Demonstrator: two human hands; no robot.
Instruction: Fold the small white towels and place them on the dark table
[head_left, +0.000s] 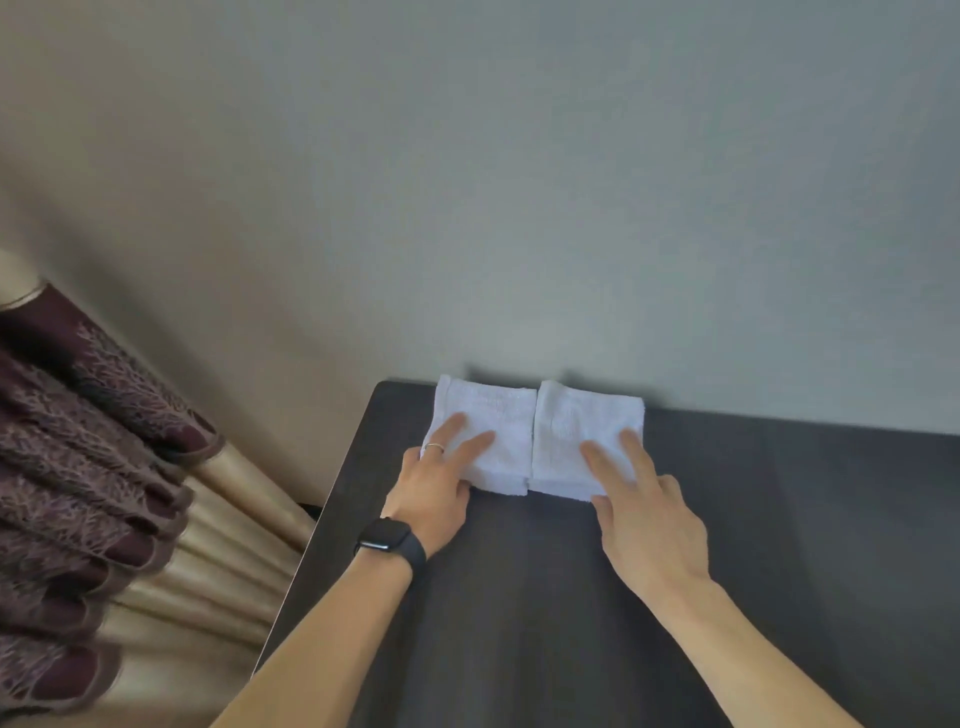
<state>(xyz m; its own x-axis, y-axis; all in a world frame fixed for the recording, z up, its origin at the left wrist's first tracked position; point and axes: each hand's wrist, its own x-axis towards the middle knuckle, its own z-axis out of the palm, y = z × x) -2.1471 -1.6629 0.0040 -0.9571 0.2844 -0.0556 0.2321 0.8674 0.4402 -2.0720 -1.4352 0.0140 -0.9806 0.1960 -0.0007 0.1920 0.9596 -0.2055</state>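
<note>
Lying side by side at the far left corner of the dark surface (779, 519), two small white towels are folded into thick squares, and their inner edges touch along a straight line. The left towel (498, 415) sits just inside the surface's left edge. The right towel (576, 415) is right beside it, and both back up against the pale grey-green wall (519, 208). The cloth looks like plain terry, and its weave is too soft for me to make out any mark on it.

A black watch (387, 540) is strapped round the left wrist, its square screen dark. A thin silver ring (434, 447) circles one finger of that hand. Off to the left, past the surface's edge, hangs a pleated curtain (93, 467), beige with a dark purple border that carries a branch-like print.

Both bare forearms reach in from the near side across the surface. The left hand (436, 493) rests flat on the left towel, its fingers straight and a little spread over the near half, the thumb down by the near folded edge. The right hand (644, 519) lies the same way on the right towel, with straight fingers on top toward its right side and the thumb against the near edge. Neither hand curls round the cloth; both press down with fingers extended. The heels of both hands sit over the bare surface just in front of the towels.
</note>
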